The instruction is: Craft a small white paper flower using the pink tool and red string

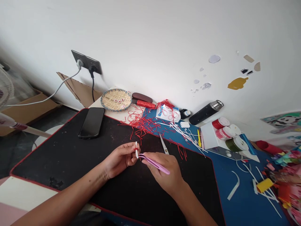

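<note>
My left hand [121,159] pinches a small white strip [136,153] with a bit of red at its middle, held upright between thumb and fingers. In my right hand [168,169] are pink tweezers [156,164], their tips at the lower end of the white strip. Whether the tips touch it or grip it is too small to tell. Both hands are above the black mat [113,194]. Just beyond my right hand lie scissors [164,144], partly hidden by it. Many cut red cords [141,122] are heaped past the mat's far edge.
A phone [92,122] rests on the mat at left. Along the wall are a woven basket [107,100], a spool of red cord [146,104], a dark flask [204,113] and several paint jars [224,133]. White strips [265,185] and colourful scraps lie at right.
</note>
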